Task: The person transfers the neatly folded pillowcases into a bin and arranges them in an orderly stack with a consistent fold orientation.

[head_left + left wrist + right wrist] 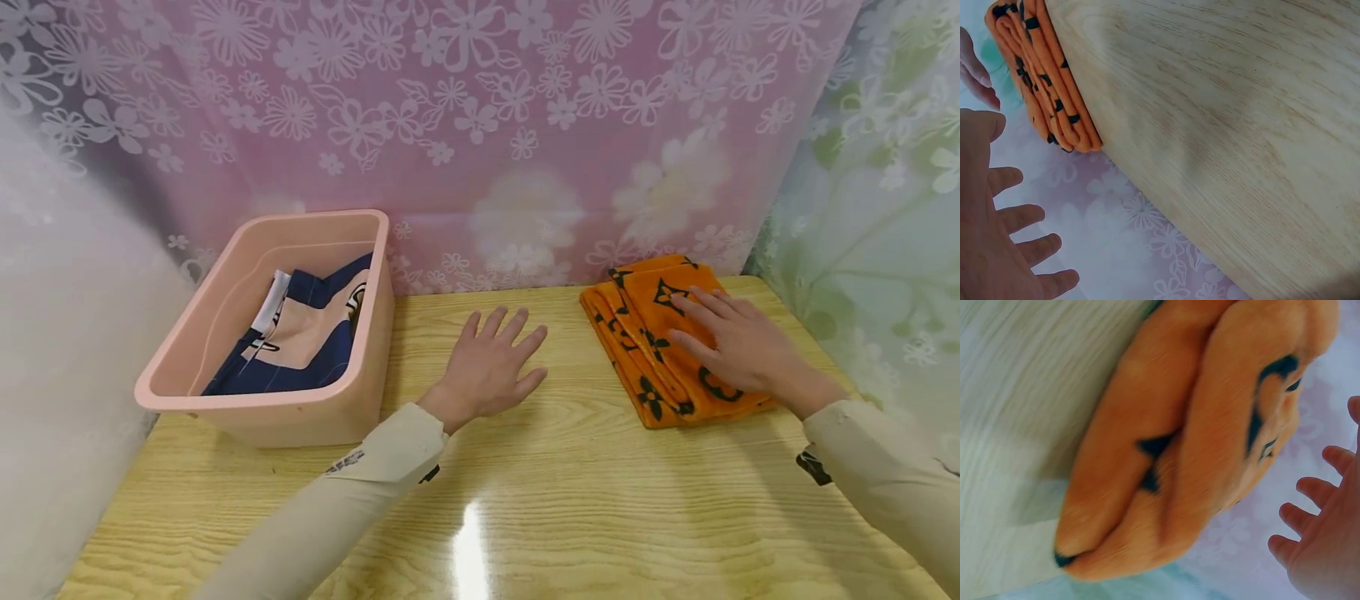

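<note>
A folded orange cloth (622, 333) with black flower and letter prints, plush like a towel, lies at the right back of the table. Above it my right hand (738, 346) is spread, and the right wrist view shows a gap between those fingers and the folds (1147, 456). My left hand (491, 367) hovers over the middle of the table, fingers apart, holding nothing. To its left stands a pink plastic tub (322, 408). Inside the tub lies a navy and beige folded cloth (307, 325) with a white edge; its lower part is hidden by the tub wall.
The wood-grain table (555, 500) carries the tub and the orange cloth. A pink floral curtain (465, 167) hangs along its back edge. Pale floral sheeting (885, 250) closes the right side, and a whitish sheet (67, 333) the left.
</note>
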`<state>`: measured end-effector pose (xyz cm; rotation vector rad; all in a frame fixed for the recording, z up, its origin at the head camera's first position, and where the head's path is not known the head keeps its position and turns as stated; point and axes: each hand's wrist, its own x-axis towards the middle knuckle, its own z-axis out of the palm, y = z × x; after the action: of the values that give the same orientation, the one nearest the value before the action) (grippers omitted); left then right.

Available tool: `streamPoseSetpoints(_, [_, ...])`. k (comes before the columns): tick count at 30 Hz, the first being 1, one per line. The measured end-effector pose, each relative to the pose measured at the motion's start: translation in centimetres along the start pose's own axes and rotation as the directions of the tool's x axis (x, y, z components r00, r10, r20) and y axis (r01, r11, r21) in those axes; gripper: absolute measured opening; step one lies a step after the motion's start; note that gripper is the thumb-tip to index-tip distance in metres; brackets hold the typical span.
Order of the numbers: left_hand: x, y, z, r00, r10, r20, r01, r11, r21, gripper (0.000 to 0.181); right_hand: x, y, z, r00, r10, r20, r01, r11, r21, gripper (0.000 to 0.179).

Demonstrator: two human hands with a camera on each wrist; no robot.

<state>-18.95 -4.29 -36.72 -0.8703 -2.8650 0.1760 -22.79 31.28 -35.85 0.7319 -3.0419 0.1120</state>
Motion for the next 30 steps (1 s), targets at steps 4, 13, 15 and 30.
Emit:
streamPoseSetpoints(4, [0.4,0.3,0.4,1.0,0.016,0.008,-0.016,1.0,0.004,0.057,-0.5,1.4,0.1,1.0,0.027,0.0,-0.027,1.0,-0.011,0.067])
streamPoseSetpoints(13, [1.2,1.1,1.2,0.998,0.069,-0.005,-0.069,0.997,-0.03,0.056,-0.9,3.7,0.2,0.993,0.11,0.047,-0.114,0.99,0.079,0.067])
streamPoseSetpoints(15, [1.5,1.4,1.4,0.997,0.072,-0.006,-0.072,0.996,-0.042,0.056,-0.9,4.2,0.2,0.989,0.135,0.067,-0.142,0.983,0.12,0.067])
streamPoseSetpoints(30, [3.2,2.5,2.0,0.988,-0.035,0.154,0.097,0.901,-0.423,0.06,-0.2,7.4,0.8,0.964,0.193,0.184,-0.248,0.903,0.352,0.068])
